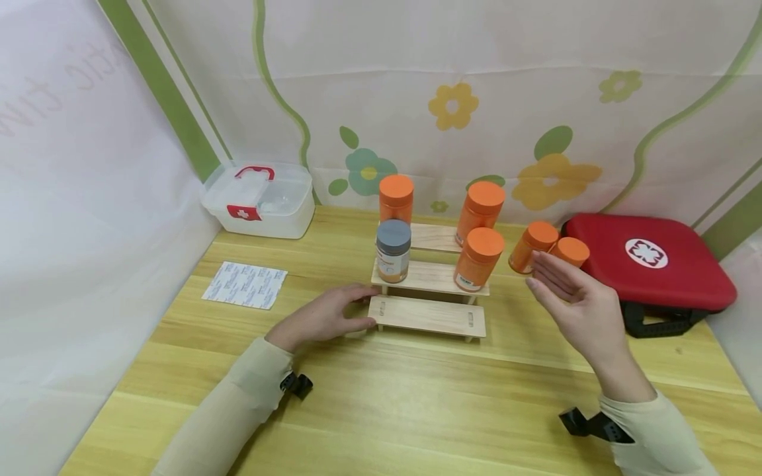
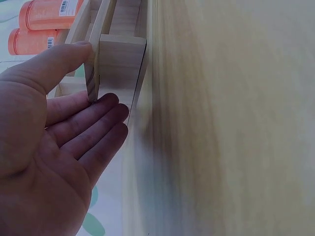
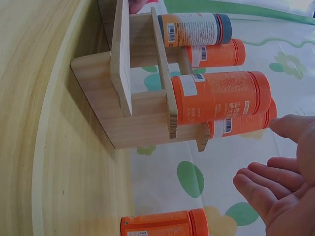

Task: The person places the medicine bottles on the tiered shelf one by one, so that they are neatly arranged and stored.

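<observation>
A stepped wooden rack [image 1: 428,316] stands in the middle of the table. My left hand [image 1: 324,316] holds the left end of its lowest board [image 2: 92,73] between thumb and fingers. On the middle step are a grey-lidded bottle [image 1: 393,254] at left and an orange bottle [image 1: 478,259] at right. Two more orange bottles stand on the top step, one left [image 1: 395,198] and one right [image 1: 479,213]. My right hand [image 1: 580,311] is raised right of the rack, empty, fingers extended. Beyond its fingertips two orange bottles [image 1: 532,246] stand on the table, partly covered by the hand.
A red first-aid case [image 1: 649,261] with a black handle lies at the right. At the back left is a clear plastic medicine box [image 1: 262,205] with a red clasp. A white printed sheet [image 1: 245,285] lies flat in front of it. A flowered curtain hangs behind the table.
</observation>
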`<state>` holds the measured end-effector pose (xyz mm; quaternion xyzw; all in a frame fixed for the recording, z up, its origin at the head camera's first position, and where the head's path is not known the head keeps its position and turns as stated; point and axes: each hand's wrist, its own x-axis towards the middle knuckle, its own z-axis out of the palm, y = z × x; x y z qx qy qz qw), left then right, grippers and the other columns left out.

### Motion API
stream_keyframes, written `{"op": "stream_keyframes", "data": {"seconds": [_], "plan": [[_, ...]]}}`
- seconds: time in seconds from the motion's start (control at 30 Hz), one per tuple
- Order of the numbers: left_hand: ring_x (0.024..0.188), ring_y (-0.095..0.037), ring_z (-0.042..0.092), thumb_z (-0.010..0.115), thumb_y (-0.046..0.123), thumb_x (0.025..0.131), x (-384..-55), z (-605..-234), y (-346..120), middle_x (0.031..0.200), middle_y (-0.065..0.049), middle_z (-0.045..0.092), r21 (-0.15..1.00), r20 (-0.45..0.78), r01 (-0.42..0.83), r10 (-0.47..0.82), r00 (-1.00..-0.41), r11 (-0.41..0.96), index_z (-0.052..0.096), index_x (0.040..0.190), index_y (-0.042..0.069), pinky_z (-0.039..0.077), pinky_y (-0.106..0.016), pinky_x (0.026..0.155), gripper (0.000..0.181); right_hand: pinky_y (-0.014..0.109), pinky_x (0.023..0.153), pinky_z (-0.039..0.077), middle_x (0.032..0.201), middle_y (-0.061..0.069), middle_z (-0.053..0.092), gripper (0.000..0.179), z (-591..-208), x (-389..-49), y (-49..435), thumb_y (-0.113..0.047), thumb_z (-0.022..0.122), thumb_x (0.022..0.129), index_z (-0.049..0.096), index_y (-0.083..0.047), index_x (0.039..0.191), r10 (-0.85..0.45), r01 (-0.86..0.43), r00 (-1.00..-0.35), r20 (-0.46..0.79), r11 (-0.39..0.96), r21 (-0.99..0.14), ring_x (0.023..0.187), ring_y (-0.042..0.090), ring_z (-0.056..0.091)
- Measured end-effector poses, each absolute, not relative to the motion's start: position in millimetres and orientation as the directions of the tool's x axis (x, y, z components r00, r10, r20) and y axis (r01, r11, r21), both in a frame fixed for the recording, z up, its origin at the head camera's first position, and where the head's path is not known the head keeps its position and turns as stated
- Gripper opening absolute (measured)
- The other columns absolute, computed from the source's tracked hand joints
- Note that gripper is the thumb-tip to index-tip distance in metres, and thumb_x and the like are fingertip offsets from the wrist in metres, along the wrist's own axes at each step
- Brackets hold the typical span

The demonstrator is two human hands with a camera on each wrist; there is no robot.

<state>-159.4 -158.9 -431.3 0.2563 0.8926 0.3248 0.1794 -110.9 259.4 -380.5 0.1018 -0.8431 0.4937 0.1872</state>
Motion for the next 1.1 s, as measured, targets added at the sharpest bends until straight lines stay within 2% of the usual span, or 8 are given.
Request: {"op": "stream_keyframes", "data": {"seconds": [0.13, 0.37, 0.87, 1.1], "plan": [[0.153, -0.030, 0.051, 0.076, 0.038, 0.102, -159.0, -431.2, -158.8, 0.162, -0.008, 0.057, 0.670, -0.156, 0.340, 0.572, -0.805, 0.660, 0.056, 0.158, 0.014, 0.041, -0.052, 0.129, 0.063, 0.008, 0.092, 0.056, 0.140, -0.005, 0.074, 0.053, -381.4, -110.2, 265.2, 0.003, 0.081, 0.093, 0.068, -0.004, 0.145, 0.031, -0.346, -0.909, 0.415, 0.498, -0.795, 0.119, -0.010, 0.069], [0.153, -0.029, 0.051, 0.075, 0.038, 0.102, -159.4, -432.7, -159.1, 0.162, -0.007, 0.057, 0.667, -0.150, 0.348, 0.576, -0.804, 0.659, 0.056, 0.158, 0.014, 0.041, -0.052, 0.129, 0.063, 0.006, 0.091, 0.055, 0.139, -0.014, 0.072, 0.054, -382.9, -109.8, 275.3, 0.003, 0.080, 0.094, 0.066, -0.002, 0.146, 0.055, -0.325, -0.911, 0.410, 0.517, -0.792, 0.120, -0.011, 0.068], [0.153, -0.030, 0.051, 0.075, 0.036, 0.102, -159.1, -431.9, -158.6, 0.161, -0.008, 0.058, 0.691, -0.148, 0.335, 0.580, -0.801, 0.640, 0.056, 0.158, 0.013, 0.040, -0.052, 0.129, 0.063, 0.006, 0.091, 0.054, 0.139, -0.014, 0.073, 0.053, -387.1, -108.4, 291.1, -0.003, 0.080, 0.096, 0.066, -0.004, 0.147, 0.141, -0.245, -0.920, 0.366, 0.524, -0.816, 0.120, -0.013, 0.068], [0.152, -0.030, 0.051, 0.076, 0.036, 0.102, -159.5, -432.0, -158.8, 0.161, -0.008, 0.058, 0.698, -0.160, 0.318, 0.572, -0.804, 0.641, 0.056, 0.158, 0.014, 0.040, -0.052, 0.129, 0.063, 0.004, 0.088, 0.054, 0.130, -0.024, 0.073, 0.049, -391.1, -108.9, 299.0, -0.006, 0.079, 0.098, 0.068, -0.003, 0.145, 0.194, -0.191, -0.920, 0.340, 0.536, -0.822, 0.114, -0.017, 0.068]]}}
